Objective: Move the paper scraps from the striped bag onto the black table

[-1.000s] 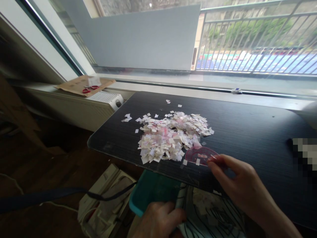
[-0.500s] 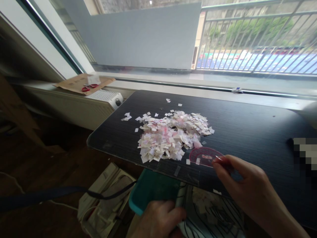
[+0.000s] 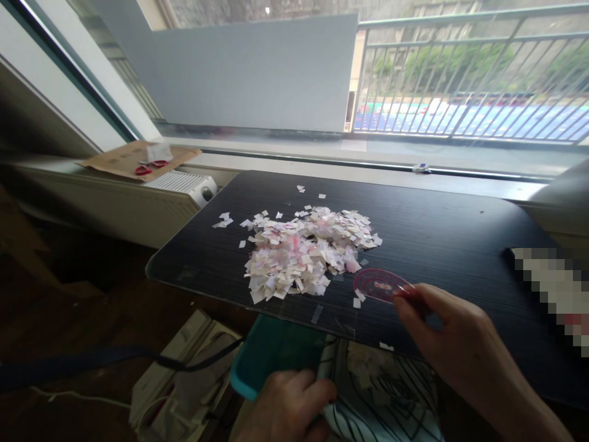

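Note:
A pink see-through plastic piece with a rounded end (image 3: 376,285) is pinched between the thumb and fingers of my right hand (image 3: 435,310), low over the dark table. Its far end is close to a heap of small white and pinkish paper pieces (image 3: 294,258), and a few loose pieces lie by its near edge. Below the table's front edge, my left hand (image 3: 294,402) is closed on the rim of a pale blue bag with dark lines (image 3: 343,396). More paper pieces (image 3: 368,362) show inside this bag. What the plastic piece is, I cannot tell.
The dark tabletop (image 3: 437,239) has a dark-edged, blurred-out object (image 3: 552,294) at right. A teal bin (image 3: 251,368) stands under the front edge, beside a pale box with a cord (image 3: 184,374). Red-handled scissors (image 3: 151,167) lie on brown paper (image 3: 110,161) at the sill.
The view has shifted slightly to the right. The plastic piece has moved slightly away from the heap. My left hand keeps its hold on the bag's rim.

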`<state>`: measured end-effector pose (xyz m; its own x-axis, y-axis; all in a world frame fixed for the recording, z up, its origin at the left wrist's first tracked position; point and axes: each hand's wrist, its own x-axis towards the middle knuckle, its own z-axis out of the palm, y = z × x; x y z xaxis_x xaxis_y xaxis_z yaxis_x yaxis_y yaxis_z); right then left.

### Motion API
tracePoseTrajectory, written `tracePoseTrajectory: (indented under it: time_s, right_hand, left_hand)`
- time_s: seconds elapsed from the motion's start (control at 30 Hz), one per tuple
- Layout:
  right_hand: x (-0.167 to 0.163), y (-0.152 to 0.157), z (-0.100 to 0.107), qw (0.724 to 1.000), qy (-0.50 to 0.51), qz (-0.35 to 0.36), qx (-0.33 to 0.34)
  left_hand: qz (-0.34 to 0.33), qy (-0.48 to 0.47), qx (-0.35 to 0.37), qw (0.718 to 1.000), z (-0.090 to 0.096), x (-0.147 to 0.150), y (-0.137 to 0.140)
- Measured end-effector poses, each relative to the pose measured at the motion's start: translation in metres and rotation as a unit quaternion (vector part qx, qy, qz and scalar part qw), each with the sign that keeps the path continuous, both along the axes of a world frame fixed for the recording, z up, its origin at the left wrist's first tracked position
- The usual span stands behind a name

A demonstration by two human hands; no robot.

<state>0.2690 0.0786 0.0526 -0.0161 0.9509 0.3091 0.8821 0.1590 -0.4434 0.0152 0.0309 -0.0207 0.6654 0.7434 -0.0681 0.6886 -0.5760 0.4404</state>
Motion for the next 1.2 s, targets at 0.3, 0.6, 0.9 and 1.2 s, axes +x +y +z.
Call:
tracePoseTrajectory:
  time_s: [0.3, 0.6, 0.9, 1.2]
  right_hand:
    - [0.013, -0.016, 0.002, 0.999, -0.006, -0.014, -0.031]
    - [0.023, -0.043, 0.003, 0.998, 0.041, -0.02, -0.05]
    - [0.017, -0.051, 0.002, 0.986, 0.136, -0.042, -0.081]
    - [0.02, -0.033, 0.001, 0.988, 0.115, -0.009, -0.099]
  left_hand:
    - [0.015, -0.051, 0.01, 0.999, -0.003, 0.0, 0.0]
    - [0.045, -0.142, -0.029, 0.988, 0.009, -0.002, 0.004]
    - [0.035, -0.162, -0.048, 0.985, 0.02, -0.002, 0.003]
    - [0.048, -0.165, -0.044, 0.984, 0.024, -0.002, -0.001]
